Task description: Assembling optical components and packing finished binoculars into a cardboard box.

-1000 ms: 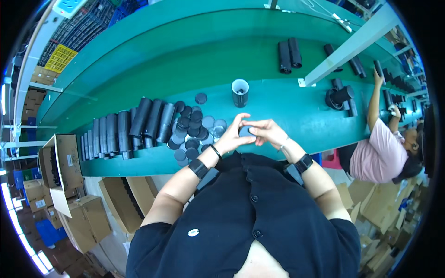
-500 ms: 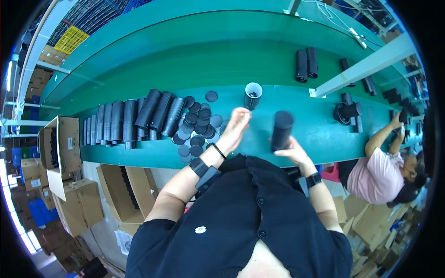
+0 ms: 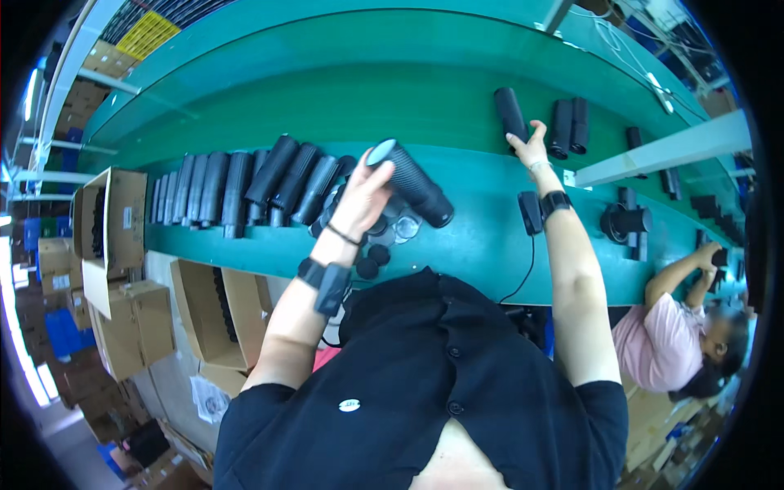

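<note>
My left hand is closed round a black ribbed tube, tilted with its pale, whitish end up at the left and its dark end down at the right. Beneath it lie loose black discs, partly hidden by the hand and tube. My right hand reaches far out onto the green surface, beside a black tube lying there. Its thumb is at the tube's near end and its other fingers are spread apart. Two more black tubes lie side by side just to the right.
A row of black tubes lines the left of the green table. Open cardboard boxes stand at its left front. A pale metal post slants over the right side. Farther right, a co-worker handles dark parts.
My right hand has carried its tube forward to the far surface and opened its fingers. The left hand has taken up the pale-ended tube that stood on the table and tilted it.
</note>
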### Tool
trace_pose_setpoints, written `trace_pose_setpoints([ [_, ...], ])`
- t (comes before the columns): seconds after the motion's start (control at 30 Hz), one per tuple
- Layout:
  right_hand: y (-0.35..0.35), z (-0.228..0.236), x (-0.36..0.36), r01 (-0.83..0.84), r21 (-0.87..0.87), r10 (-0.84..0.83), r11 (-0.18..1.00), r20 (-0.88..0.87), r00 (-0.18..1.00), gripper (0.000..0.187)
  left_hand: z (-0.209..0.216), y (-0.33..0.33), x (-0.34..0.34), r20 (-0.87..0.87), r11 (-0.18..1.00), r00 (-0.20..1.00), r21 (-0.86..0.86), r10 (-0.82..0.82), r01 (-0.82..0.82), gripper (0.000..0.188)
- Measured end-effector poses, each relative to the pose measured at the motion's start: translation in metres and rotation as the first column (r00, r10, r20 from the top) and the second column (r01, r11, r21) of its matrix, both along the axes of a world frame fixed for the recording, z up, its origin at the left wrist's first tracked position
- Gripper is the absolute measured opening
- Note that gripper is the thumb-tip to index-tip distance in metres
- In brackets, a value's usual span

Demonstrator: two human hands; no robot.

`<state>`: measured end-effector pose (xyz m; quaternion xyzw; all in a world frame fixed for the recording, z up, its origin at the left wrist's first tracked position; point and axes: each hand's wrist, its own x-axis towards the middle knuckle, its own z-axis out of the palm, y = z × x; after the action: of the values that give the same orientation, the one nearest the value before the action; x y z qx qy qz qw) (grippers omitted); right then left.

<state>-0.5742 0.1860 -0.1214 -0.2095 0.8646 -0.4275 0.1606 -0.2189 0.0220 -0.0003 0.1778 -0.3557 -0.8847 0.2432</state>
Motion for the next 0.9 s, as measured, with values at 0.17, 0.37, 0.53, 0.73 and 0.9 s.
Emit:
trace_pose_setpoints([
  [0.17,-0.043,0.0,0.016,0.25,0.484,0.034,0.839,-0.505,0.863,0.059,0.017,-0.001,0.103,-0.018,0.993,0.992,-0.006,0.121,-0.121,0.047],
  [0.37,-0.06,0.017,0.134,-0.745,0.18,0.765,0.642,-0.203,0.611,0.025,0.003,0.015,0.166,0.129,0.971,0.963,-0.067,0.235,-0.228,0.056],
  [0.53,-0.034,0.009,0.247,-0.747,0.18,0.764,0.64,-0.051,0.643,0.023,0.003,0.028,0.162,0.192,0.98,0.962,-0.078,0.192,-0.181,0.05],
  [0.73,-0.032,-0.016,0.25,-0.62,0.188,0.647,0.762,-0.195,0.737,0.015,-0.018,0.039,0.128,0.206,0.995,0.978,-0.1,0.02,0.001,0.052],
  [0.9,-0.011,0.052,0.235,-0.482,-0.084,0.484,0.872,0.016,0.875,0.015,-0.009,0.047,0.097,0.252,0.949,0.942,-0.162,-0.224,0.269,0.058],
])
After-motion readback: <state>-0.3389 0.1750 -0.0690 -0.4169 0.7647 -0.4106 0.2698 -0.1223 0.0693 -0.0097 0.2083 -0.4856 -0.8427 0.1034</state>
